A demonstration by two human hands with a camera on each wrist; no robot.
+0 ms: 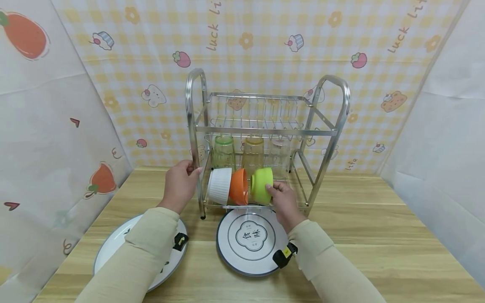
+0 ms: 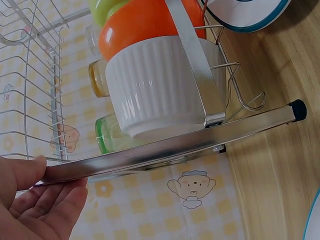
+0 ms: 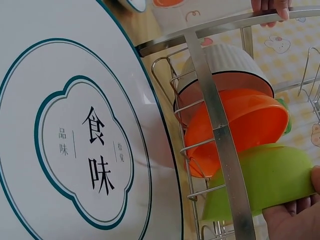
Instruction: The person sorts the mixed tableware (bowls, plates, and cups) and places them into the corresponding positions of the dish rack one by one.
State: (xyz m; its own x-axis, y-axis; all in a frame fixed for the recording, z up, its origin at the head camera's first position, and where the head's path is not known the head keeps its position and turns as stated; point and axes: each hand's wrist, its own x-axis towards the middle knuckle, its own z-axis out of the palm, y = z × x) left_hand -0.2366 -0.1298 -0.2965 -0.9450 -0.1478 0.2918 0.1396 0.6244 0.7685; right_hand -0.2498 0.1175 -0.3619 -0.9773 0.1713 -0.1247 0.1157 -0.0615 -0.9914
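A two-tier metal dish rack [image 1: 265, 131] stands on the wooden table. My left hand [image 1: 179, 185] pinches its left upright [image 2: 150, 152] between thumb and fingers. On the lower tier, a white ribbed bowl [image 1: 219, 186], an orange bowl [image 1: 238, 187] and a lime-green bowl [image 1: 261, 185] sit on their sides in a row. The green bowl is at the right end, its rim close to the orange one. My right hand [image 1: 286, 204] grips it by the base side, thumb in front; part of the fingers is cut off in the right wrist view.
Behind the bowls stand a green-tinted glass [image 1: 224, 151], an amber glass [image 1: 253, 153] and a clear glass [image 1: 279, 158], all upside down. A round plate [image 1: 231, 252] with Chinese characters lies before the rack. Under my left forearm is a larger blue-rimmed plate [image 1: 113, 248].
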